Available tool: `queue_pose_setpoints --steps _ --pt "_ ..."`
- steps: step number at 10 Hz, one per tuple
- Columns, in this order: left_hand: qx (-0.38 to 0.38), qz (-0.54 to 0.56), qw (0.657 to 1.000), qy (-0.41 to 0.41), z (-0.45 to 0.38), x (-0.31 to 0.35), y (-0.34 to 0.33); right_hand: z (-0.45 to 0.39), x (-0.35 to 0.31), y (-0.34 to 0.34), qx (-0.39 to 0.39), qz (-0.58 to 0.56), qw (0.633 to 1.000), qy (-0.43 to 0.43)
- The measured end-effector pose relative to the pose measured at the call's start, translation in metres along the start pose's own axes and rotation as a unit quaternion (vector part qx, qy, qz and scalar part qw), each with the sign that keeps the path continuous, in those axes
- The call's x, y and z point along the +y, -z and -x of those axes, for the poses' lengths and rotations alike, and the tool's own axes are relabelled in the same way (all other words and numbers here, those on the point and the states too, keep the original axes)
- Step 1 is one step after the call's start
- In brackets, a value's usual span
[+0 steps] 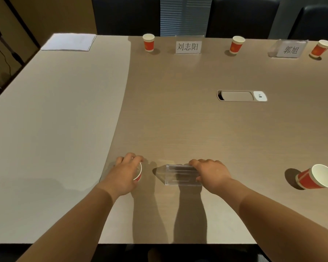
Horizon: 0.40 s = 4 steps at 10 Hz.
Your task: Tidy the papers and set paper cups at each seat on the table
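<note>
Left hand (126, 172) is wrapped around a red paper cup (138, 173) standing on the table (169, 120) near its front edge. Right hand (210, 173) rests on a clear name stand (178, 174) just beside the cup, fingers curled over its top. The paper stack (69, 42) lies at the far left corner.

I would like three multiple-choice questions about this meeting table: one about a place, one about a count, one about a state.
1. Where does the stack of papers lie?
A. far left corner
B. beside the right hand
C. on a chair

2. How many paper cups show in all?
A. three
B. five
C. seven

3. What does the left hand do?
A. rests flat
B. grips a cup
C. lifts the papers

Answers:
1 A, the stack sits at the far left corner of the table.
2 B, three along the far edge, one at near right, one in hand.
3 B, its fingers wrap a red cup.
</note>
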<state>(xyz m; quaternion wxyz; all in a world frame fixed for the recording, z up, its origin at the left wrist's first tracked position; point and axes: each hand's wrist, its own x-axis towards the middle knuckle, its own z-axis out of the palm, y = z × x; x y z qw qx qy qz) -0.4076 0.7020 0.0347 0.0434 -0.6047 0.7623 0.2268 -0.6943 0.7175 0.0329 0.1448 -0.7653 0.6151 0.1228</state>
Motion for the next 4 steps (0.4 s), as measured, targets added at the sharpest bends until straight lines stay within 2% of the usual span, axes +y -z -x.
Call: queue_pose_setpoints --steps 2,4 --pt "0.034 -0.034 0.999 0.0 0.011 -0.001 0.002 0.002 -0.002 0.003 -0.008 0.014 1.0 -0.006" --pt "0.124 -0.034 0.991 -0.038 0.04 -0.003 0.003 0.009 -0.006 0.01 0.015 0.008 1.0 0.001"
